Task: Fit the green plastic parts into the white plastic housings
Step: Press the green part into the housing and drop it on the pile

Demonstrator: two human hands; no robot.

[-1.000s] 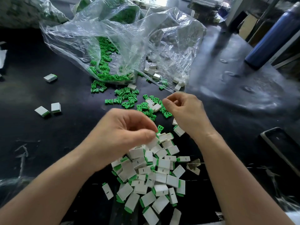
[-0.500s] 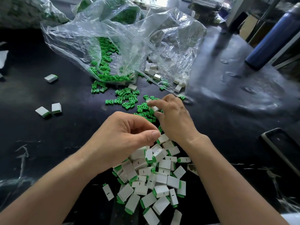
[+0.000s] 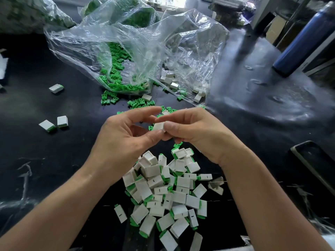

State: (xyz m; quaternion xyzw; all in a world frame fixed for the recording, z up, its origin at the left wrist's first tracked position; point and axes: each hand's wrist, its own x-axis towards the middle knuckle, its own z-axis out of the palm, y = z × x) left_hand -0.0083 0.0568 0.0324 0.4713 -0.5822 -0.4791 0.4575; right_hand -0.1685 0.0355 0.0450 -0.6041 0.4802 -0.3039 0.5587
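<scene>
We note glossy black tabletop (image 3: 54, 160): heap of white plastic housings (image 3: 168, 192) near us, loose green plastic parts (image 3: 139, 103) beyond, crumpled clear plastic bag (image 3: 137, 51) behind, blue cylindrical bottle (image 3: 304, 40) right.

Right hand (image 3: 197, 131) pinched a housing (image 3: 158, 126), green part (image 3: 150, 127) at its left end, left hand (image 3: 123, 138) thumb touching, above the pile (image 3: 172, 192).

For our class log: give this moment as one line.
right hand pinches white housing | green part at its end | left hand grip unclear | assembled pile near wrists
</scene>
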